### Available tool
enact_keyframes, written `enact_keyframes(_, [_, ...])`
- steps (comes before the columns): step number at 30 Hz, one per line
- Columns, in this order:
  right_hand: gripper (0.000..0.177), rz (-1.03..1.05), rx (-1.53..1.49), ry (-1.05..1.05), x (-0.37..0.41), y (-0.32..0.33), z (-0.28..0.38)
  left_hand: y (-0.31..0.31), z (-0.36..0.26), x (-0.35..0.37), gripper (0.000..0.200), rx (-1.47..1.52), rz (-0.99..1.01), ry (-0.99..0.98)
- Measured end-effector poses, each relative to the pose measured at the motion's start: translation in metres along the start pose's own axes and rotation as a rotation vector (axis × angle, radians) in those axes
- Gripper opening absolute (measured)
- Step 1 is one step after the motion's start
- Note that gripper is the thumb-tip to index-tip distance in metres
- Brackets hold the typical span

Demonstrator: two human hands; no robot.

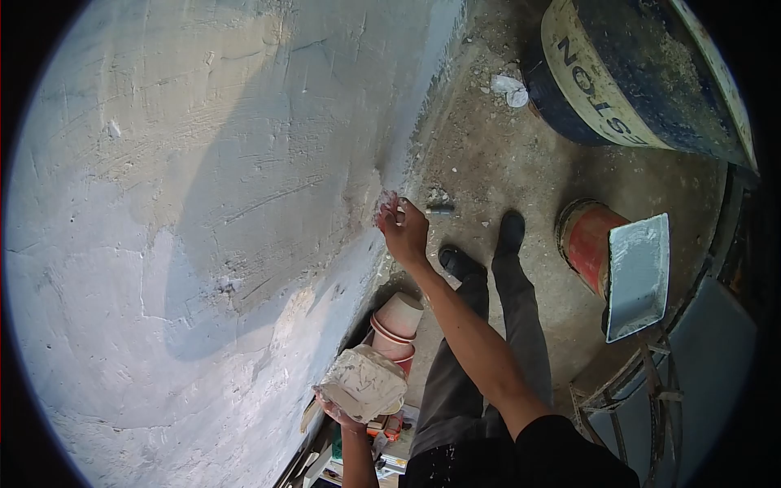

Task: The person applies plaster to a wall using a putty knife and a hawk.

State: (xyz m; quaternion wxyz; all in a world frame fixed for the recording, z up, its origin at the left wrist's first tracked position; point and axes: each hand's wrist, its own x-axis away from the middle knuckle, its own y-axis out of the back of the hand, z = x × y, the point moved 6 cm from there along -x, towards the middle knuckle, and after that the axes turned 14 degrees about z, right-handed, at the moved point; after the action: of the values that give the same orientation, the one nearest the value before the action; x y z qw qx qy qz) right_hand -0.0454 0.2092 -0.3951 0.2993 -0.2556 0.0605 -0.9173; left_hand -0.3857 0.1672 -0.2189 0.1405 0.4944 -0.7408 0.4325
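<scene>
My left hand (340,413) grips a square, plaster-smeared board (364,382) from below, close to the wall. A pale layer of plaster covers its upper face. Farther forward, my right hand (405,232) is at the lower part of the plastered wall (268,179), with its fingers curled. Around the fingertips is a blurred reddish patch. What the fingers hold, if anything, I cannot make out.
Stacked buckets (397,325) stand at the wall's foot beside the board. A large dark drum (602,81) is at the upper right. To the right, a whitish tray (639,276) rests by a red bucket (592,248), near a metal ladder-like frame (655,390).
</scene>
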Motion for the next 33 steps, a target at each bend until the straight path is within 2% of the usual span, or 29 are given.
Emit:
enact_keyframes(4, [0.014,0.021,0.135,0.050,0.034,-0.023,0.081,-0.001,-0.001,0.002,0.084,0.025,0.026,0.000])
enact_keyframes(7, [0.014,0.053,0.041,0.133,0.061,-0.050,0.124,0.007,-0.002,0.006,0.080,0.008,0.042,0.007])
enact_keyframes(9, [0.014,0.085,0.250,0.281,0.077,-0.068,0.147,0.032,-0.003,0.015,0.076,-0.046,-0.053,-0.027])
enact_keyframes(10, [0.014,0.096,0.266,0.343,0.087,-0.075,0.164,0.043,-0.003,0.019,0.074,-0.073,-0.100,-0.046])
enact_keyframes(13, [0.014,0.137,0.224,0.512,0.113,-0.098,0.210,0.054,-0.001,0.021,0.068,-0.031,-0.017,-0.091])
enact_keyframes(15, [0.016,0.192,0.183,0.575,0.129,-0.116,0.235,0.057,-0.001,0.020,0.071,-0.183,-0.046,-0.132])
enact_keyframes(17, [0.022,0.228,0.150,0.623,0.146,-0.129,0.254,0.049,-0.002,0.019,0.072,-0.278,-0.059,-0.161])
enact_keyframes(22, [0.022,0.354,0.103,0.653,0.190,-0.126,0.293,-0.006,0.010,0.009,0.070,-0.020,0.060,-0.019])
enact_keyframes(25, [0.013,0.322,0.095,0.498,0.195,-0.088,0.305,-0.041,0.011,0.007,0.069,0.122,0.143,0.026])
enact_keyframes(27, [0.019,0.451,0.226,0.097,0.195,-0.050,0.301,-0.057,0.010,0.007,0.068,0.207,0.203,-0.004])
enact_keyframes(28, [0.017,0.393,0.103,0.148,0.197,-0.029,0.299,-0.056,0.010,0.007,0.071,0.267,0.230,-0.065])
enact_keyframes(29, [0.015,0.340,-0.020,0.199,0.199,-0.008,0.300,-0.105,0.002,0.008,0.073,0.217,0.423,-0.035])
enact_keyframes(30, [0.018,0.334,-0.100,0.158,0.204,0.014,0.312,-0.116,0.006,0.007,0.080,0.491,0.439,0.047])
enact_keyframes(32, [0.022,0.329,-0.222,0.080,0.218,0.060,0.332,-0.127,0.010,0.007,0.084,0.637,0.435,0.117])
enact_keyframes(33, [0.023,0.334,-0.262,0.046,0.226,0.080,0.339,-0.131,0.012,0.004,0.080,0.512,0.419,0.095])
